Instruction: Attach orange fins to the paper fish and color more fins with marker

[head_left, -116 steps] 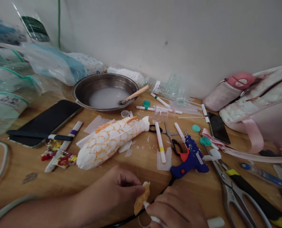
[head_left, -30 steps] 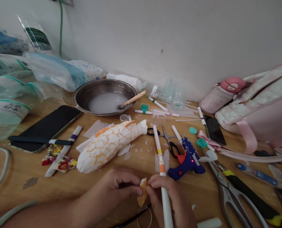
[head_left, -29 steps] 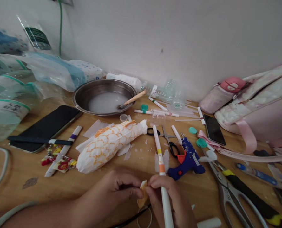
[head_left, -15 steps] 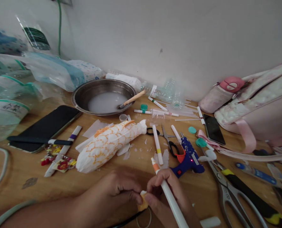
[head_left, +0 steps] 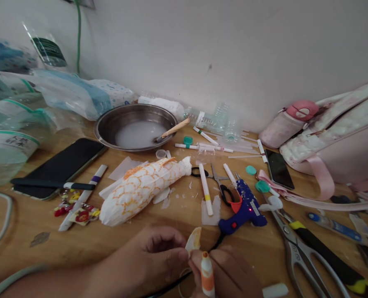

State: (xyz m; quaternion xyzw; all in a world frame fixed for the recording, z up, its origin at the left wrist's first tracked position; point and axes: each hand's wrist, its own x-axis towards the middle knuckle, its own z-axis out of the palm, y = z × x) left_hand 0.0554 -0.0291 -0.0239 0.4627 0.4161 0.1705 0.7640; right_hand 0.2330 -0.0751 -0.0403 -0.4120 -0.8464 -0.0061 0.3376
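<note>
My left hand (head_left: 154, 254) is closed, its thumb and finger pinching a small white curved piece with orange colouring along one edge (head_left: 193, 240). Beside it, my right hand (head_left: 233, 271) is wrapped round an orange marker (head_left: 207, 276), uncapped, its nib pointing up just below the piece. The right fingers meet the left fingertips at the piece's lower end, so I cannot tell whether they also grip it. Beyond my hands lies a white fish model (head_left: 143, 186) with orange scale lines and an orange fin.
A steel basin (head_left: 98, 134) of cloudy liquid holds a wooden-handled brush (head_left: 176, 128). On the right are a blue glue gun (head_left: 248, 205) with its light on, large scissors (head_left: 291, 244) and a pink bag (head_left: 342, 140). A black phone (head_left: 59, 165) lies left.
The marker has swung from lying across my right hand to pointing up beside the piece. The piece has risen and turned, showing more of its white face.
</note>
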